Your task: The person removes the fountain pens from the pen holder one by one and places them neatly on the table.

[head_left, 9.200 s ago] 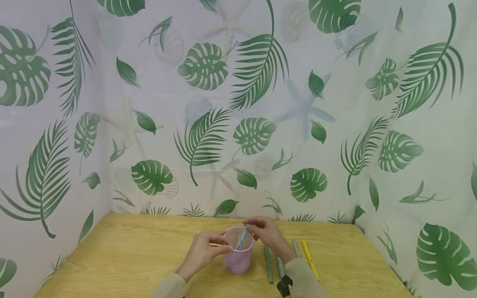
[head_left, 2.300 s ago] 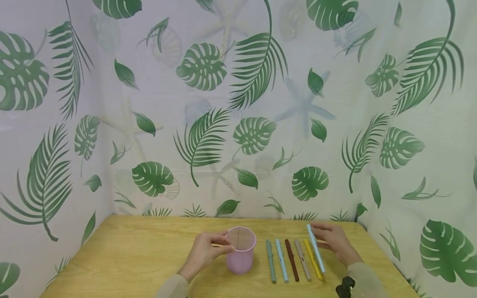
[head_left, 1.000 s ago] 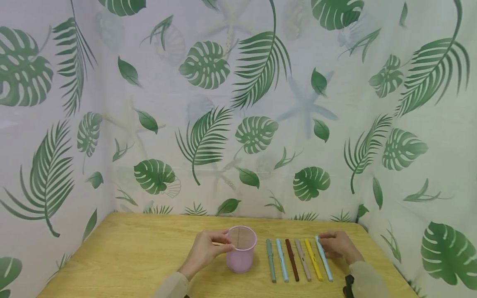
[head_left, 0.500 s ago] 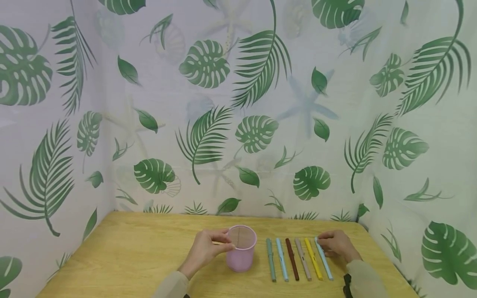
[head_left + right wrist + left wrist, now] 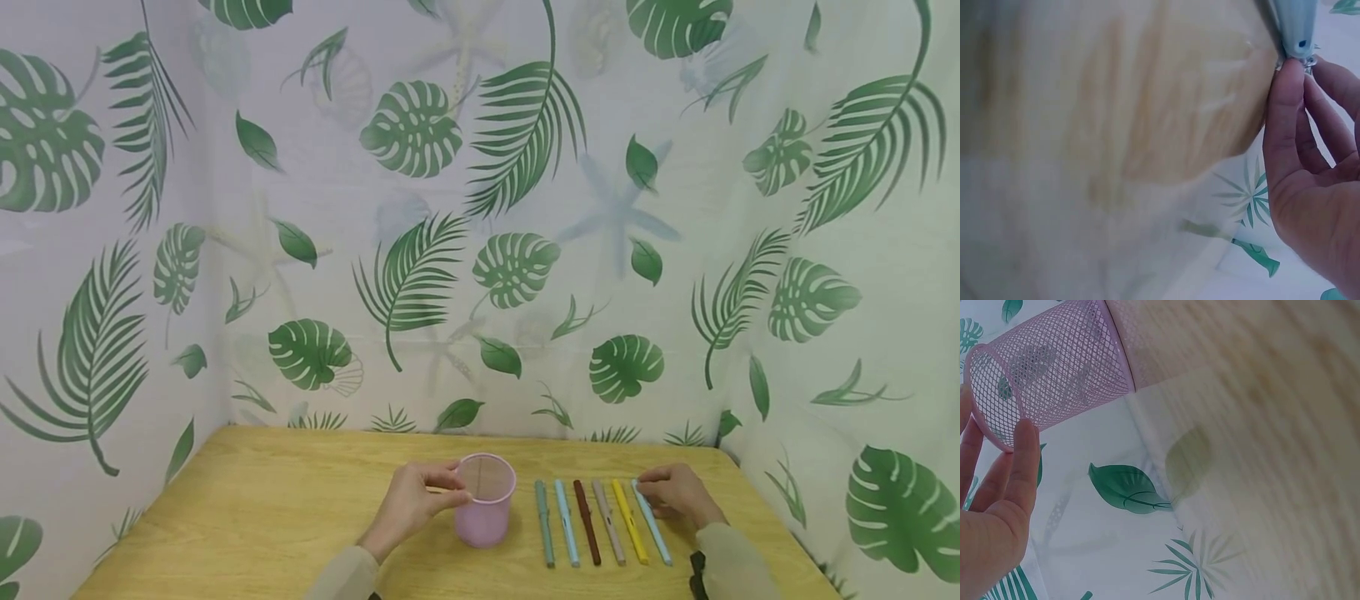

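A pink mesh cup (image 5: 485, 510) stands upright on the wooden table (image 5: 285, 508). My left hand (image 5: 457, 487) grips its rim from the left; in the left wrist view my fingers (image 5: 1022, 462) lie against the cup (image 5: 1054, 369). To the cup's right, several pens lie side by side: green (image 5: 543, 527), light blue (image 5: 567, 527), brown (image 5: 588, 527), taupe (image 5: 608, 527), yellow (image 5: 629, 527) and a second light blue pen (image 5: 654, 533). My right hand (image 5: 647, 492) pinches the far end of that last pen. The right wrist view shows my fingertips (image 5: 1288, 94) at the pen's end (image 5: 1297, 25).
Leaf-print curtains (image 5: 480, 233) close off the table at the back and on both sides. Bare wood lies left of the cup and behind the pens. The table's right edge (image 5: 780, 533) runs close to my right hand.
My right hand took the light blue pen out of the cup, carried it right and laid it at the right end of the row. In the last second it barely moved. The left hand stayed on the cup.
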A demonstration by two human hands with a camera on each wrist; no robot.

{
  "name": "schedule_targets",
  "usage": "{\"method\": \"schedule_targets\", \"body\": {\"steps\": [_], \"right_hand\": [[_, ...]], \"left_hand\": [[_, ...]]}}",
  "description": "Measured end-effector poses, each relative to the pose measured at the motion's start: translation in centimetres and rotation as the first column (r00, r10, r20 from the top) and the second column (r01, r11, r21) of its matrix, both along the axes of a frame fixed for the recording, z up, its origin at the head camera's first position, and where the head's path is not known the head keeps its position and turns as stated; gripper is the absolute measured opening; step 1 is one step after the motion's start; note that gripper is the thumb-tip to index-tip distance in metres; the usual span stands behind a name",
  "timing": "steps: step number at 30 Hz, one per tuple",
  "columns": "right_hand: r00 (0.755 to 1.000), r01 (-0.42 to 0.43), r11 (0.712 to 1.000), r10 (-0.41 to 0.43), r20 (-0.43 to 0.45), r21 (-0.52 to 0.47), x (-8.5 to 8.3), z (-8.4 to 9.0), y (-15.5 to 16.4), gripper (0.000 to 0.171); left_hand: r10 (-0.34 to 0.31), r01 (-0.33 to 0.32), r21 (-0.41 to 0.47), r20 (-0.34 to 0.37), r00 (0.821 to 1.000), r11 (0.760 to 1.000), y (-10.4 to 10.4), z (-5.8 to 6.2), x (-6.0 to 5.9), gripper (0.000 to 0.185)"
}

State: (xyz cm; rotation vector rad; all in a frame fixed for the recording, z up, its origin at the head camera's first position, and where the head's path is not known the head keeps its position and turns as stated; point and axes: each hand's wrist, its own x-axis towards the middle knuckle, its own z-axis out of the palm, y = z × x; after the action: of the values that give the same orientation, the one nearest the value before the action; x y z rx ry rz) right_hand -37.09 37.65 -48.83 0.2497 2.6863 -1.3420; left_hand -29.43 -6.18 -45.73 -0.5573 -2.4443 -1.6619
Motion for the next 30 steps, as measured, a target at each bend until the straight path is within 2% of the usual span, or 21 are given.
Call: {"method": "schedule_targets", "body": {"steps": [6, 15, 24, 30], "right_hand": [[1.000, 0.003, 1.000, -0.003, -0.001, -0.018, -0.1, -0.3, 0.0, 0.036], [1.000, -0.008, 0.999, 0.008, -0.003, -0.031, 0.4, 0.3, -0.1, 0.036], [0.999, 0.047, 0.997, -0.047, 0.003, -0.066, 0.9, 0.5, 0.3, 0.031], [0.999, 0.048, 0.994, -0.048, 0.003, -0.097, 1.1, 0.5, 0.4, 0.035]], "left_hand": [[0.005, -0.005, 0.000, -0.019, 1.000, 1.000, -0.1, 0.0, 0.0, 0.015], [-0.005, 0.005, 0.005, -0.029, 1.000, 1.000, 0.1, -0.4, -0.2, 0.024], [0.005, -0.005, 0.011, -0.012, 1.000, 1.000, 0.3, -0.3, -0.1, 0.017], [0.007, -0.007, 0.004, -0.012, 1.000, 1.000, 0.0, -0.2, 0.1, 0.016]]}}
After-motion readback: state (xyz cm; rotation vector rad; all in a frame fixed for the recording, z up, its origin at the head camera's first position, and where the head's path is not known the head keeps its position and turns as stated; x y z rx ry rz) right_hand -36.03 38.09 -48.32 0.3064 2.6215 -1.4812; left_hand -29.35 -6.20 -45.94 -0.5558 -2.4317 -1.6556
